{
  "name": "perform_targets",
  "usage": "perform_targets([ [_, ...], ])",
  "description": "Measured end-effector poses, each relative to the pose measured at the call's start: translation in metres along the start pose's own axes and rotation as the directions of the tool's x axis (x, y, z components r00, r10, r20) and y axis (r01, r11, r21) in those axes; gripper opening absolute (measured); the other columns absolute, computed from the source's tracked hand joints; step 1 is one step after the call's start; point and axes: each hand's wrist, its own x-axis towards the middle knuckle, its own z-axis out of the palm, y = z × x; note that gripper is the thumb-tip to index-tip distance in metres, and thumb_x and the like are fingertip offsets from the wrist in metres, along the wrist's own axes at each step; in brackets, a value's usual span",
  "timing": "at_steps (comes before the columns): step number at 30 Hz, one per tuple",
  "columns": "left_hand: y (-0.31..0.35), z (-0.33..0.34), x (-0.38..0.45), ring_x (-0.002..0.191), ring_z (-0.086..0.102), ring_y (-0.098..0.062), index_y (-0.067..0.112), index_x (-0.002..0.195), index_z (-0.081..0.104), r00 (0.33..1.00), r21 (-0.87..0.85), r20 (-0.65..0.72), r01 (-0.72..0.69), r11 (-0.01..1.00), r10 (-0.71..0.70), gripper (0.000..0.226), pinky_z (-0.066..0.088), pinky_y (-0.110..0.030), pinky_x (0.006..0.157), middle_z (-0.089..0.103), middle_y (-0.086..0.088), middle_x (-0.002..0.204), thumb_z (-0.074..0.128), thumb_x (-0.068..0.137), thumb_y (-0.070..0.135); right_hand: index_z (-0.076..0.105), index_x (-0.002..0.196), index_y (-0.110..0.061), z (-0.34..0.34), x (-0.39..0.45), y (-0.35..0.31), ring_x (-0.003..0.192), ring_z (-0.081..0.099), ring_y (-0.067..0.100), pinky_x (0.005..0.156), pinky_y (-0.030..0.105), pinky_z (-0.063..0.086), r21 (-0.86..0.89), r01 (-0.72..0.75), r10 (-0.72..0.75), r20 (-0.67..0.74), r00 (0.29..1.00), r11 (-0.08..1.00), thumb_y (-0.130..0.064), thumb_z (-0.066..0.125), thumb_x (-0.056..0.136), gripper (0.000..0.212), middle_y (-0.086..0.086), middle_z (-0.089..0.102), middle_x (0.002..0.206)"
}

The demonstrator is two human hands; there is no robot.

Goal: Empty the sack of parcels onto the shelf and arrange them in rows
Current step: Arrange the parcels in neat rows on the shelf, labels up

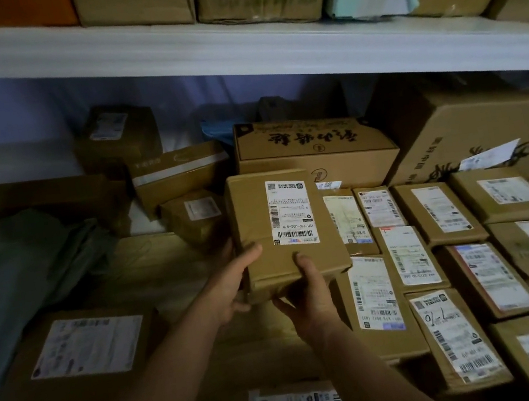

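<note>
Brown parcel [281,228] held above the shelf [162,261], gripped at its near end by left hand [232,288] and right hand [309,293], thumbs on top, fingers curled beneath. White label reading "15H-159-J02-070", barcodes alongside. Rows of labelled parcels [472,254] lying flat to the right; green sack [16,281] slumped at left.

Dim storeroom, white upper shelf board [232,49], pale violet back wall [15,101].
</note>
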Motion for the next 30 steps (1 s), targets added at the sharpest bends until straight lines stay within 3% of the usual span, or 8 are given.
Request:
perform_targets([
  [4, 0.006, 0.001, 0.018, 0.118, 0.052, -0.036, 0.023, 0.135, 0.046, 0.975, -0.168, -0.195, 0.078, 0.983, -0.11, 0.063, 0.043, -0.045, 0.09, 0.054, -0.013, 0.132, 0.043, 0.087, 0.063, 0.033, 0.14, -0.027, 0.006, 0.005, 0.003, 0.115, 0.057, 0.028, 0.076, 0.045, 0.056, 0.052, 0.015, -0.011, -0.07, 0.998, 0.999, -0.04, 0.074, 0.073, 0.079, 0.008, 0.057, 0.129],
  [8, 0.006, -0.019, 0.046, 0.12, 0.047, -0.035, 0.017, 0.135, 0.044, 0.911, -0.24, -0.388, 0.047, 0.97, -0.14, 0.063, 0.037, -0.044, 0.087, 0.05, -0.013, 0.134, 0.047, 0.088, 0.059, 0.037, 0.138, -0.024, 0.01, 0.01, 0.01, 0.113, 0.059, 0.028, 0.078, 0.046, 0.056, 0.098, -0.012, 0.023, -0.114, 0.993, 0.995, -0.04, 0.073, 0.074, 0.075, 0.009, 0.059, 0.127],
  [12, 0.013, -0.037, 0.078, 0.116, 0.05, -0.035, 0.021, 0.133, 0.046, 0.91, -0.367, -0.371, 0.038, 0.929, -0.184, 0.087, 0.04, -0.05, 0.095, 0.053, -0.012, 0.128, 0.058, 0.067, 0.075, 0.04, 0.138, -0.022, 0.008, 0.015, 0.015, 0.113, 0.058, 0.029, 0.083, 0.046, 0.055, 0.102, -0.024, 0.037, -0.132, 0.991, 0.994, -0.041, 0.067, 0.078, 0.069, 0.011, 0.059, 0.126],
  [15, 0.013, -0.05, 0.116, 0.11, 0.054, -0.035, 0.025, 0.13, 0.049, 0.905, -0.45, -0.362, 0.041, 0.892, -0.224, 0.116, 0.043, -0.054, 0.094, 0.057, -0.01, 0.124, 0.068, 0.031, 0.083, 0.041, 0.137, -0.019, 0.008, 0.015, 0.019, 0.112, 0.058, 0.031, 0.076, 0.043, 0.055, 0.12, -0.028, 0.047, -0.154, 0.987, 0.992, -0.04, 0.066, 0.079, 0.066, 0.013, 0.059, 0.124],
  [19, 0.014, -0.053, 0.138, 0.118, 0.053, -0.034, 0.023, 0.132, 0.049, 0.934, -0.493, -0.277, 0.063, 0.868, -0.225, 0.079, 0.044, -0.048, 0.095, 0.057, -0.01, 0.129, 0.067, 0.067, 0.064, 0.044, 0.132, -0.019, 0.009, 0.014, 0.02, 0.113, 0.056, 0.032, 0.081, 0.045, 0.055, 0.119, -0.024, 0.045, -0.171, 0.984, 0.993, -0.046, 0.07, 0.065, 0.076, 0.015, 0.057, 0.124],
  [23, 0.018, -0.05, 0.134, 0.127, 0.046, -0.033, 0.019, 0.14, 0.04, 0.92, -0.57, -0.308, 0.025, 0.821, -0.241, 0.065, 0.037, -0.051, 0.1, 0.048, -0.01, 0.14, 0.056, 0.086, 0.052, 0.05, 0.12, -0.023, 0.008, 0.012, 0.018, 0.113, 0.055, 0.031, 0.097, 0.053, 0.048, 0.105, -0.015, 0.026, -0.108, 0.994, 0.994, -0.04, 0.056, 0.086, 0.039, 0.011, 0.059, 0.115],
  [25, 0.016, -0.048, 0.126, 0.127, 0.046, -0.031, 0.02, 0.141, 0.037, 0.902, -0.572, -0.359, -0.01, 0.82, -0.24, 0.058, 0.038, -0.049, 0.101, 0.045, -0.008, 0.141, 0.049, 0.092, 0.049, 0.051, 0.116, -0.022, 0.011, 0.012, 0.018, 0.112, 0.055, 0.031, 0.096, 0.052, 0.049, 0.103, -0.029, 0.044, -0.144, 0.989, 0.994, -0.043, 0.055, 0.086, 0.036, 0.011, 0.057, 0.114],
  [30, -0.006, -0.061, 0.099, 0.11, 0.055, -0.027, 0.016, 0.131, 0.05, 0.831, -0.439, -0.531, -0.103, 0.893, -0.166, 0.042, 0.045, -0.042, 0.097, 0.056, -0.005, 0.118, 0.043, 0.097, 0.041, 0.049, 0.13, -0.014, 0.017, 0.021, 0.022, 0.092, 0.06, 0.026, 0.074, 0.041, 0.058, 0.051, -0.076, 0.086, -0.22, 0.972, 0.996, -0.058, 0.065, 0.064, 0.081, 0.012, 0.056, 0.1],
])
